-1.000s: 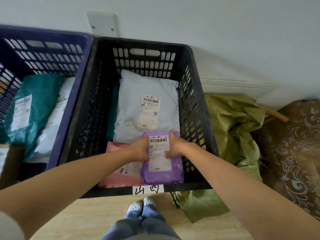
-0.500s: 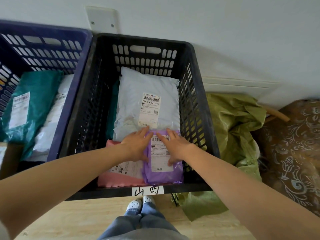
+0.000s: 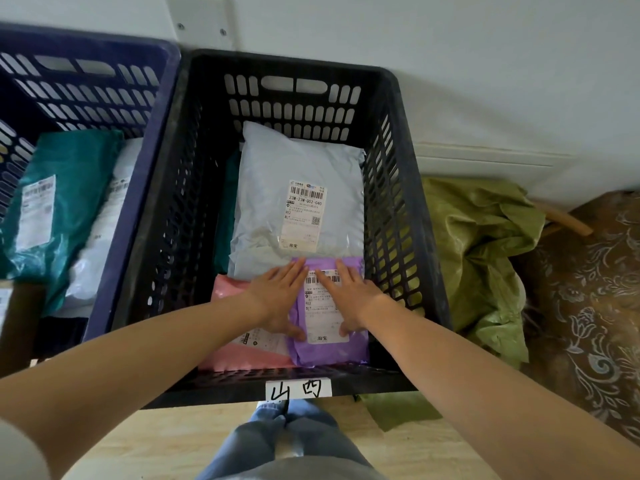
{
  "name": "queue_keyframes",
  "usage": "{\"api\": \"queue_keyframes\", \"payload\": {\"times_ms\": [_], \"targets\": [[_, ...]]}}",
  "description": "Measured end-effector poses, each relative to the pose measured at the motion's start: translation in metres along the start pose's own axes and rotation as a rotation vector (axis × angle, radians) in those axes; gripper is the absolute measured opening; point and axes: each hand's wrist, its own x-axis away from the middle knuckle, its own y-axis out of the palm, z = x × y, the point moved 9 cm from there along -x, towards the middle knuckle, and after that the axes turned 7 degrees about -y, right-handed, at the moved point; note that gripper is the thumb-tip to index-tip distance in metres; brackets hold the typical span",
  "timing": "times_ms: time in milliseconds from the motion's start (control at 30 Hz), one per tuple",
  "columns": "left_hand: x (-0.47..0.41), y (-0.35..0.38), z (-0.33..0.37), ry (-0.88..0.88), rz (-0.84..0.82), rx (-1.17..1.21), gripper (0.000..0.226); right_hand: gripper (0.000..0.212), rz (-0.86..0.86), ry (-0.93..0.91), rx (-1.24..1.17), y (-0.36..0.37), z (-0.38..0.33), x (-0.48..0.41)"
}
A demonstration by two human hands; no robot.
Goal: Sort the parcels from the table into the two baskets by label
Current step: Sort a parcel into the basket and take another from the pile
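blue basket (image 3: 86,45): cut by left edge | pink parcel (image 3: 242,358): partly under purple parcel (image 3: 329,355) | its label (image 3: 323,317): print unreadable

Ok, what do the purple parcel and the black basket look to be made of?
The purple parcel: thin plastic mailer film by the look, slightly glossy, wrinkled at its edges, paper label stuck on. The black basket: rigid moulded plastic, matte, with slotted walls and handle cutouts.

Soft, even daylight, faint shadows; wide-angle bending and slight blur at edges.
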Motion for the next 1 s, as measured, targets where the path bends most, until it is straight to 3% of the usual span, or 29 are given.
{"api": "queue_keyframes", "payload": {"times_ms": [167, 300, 500, 667, 1000], "targets": [[0.005, -0.013, -0.003, 0.018, -0.011, 0.092, 0.121, 0.114, 0.022, 0.026, -0.142, -0.011, 0.004, 0.003], [0.017, -0.036, -0.013, -0.015, 0.070, 0.157, 0.099, 0.089, 0.197, 0.042, -0.349, -0.041, 0.006, 0.007], [0.056, -0.086, -0.040, -0.128, 0.282, 0.080, 0.081, 0.066, 0.515, -0.178, -0.386, -0.109, -0.009, 0.021], [0.104, -0.141, -0.079, -0.321, 0.461, 0.082, 0.074, 0.055, 0.773, -0.317, -0.492, -0.178, -0.024, 0.037], [0.238, -0.161, -0.160, -0.615, 0.702, 0.310, 0.063, 0.044, 0.889, -0.588, -0.571, -0.246, -0.128, 0.057]]}}
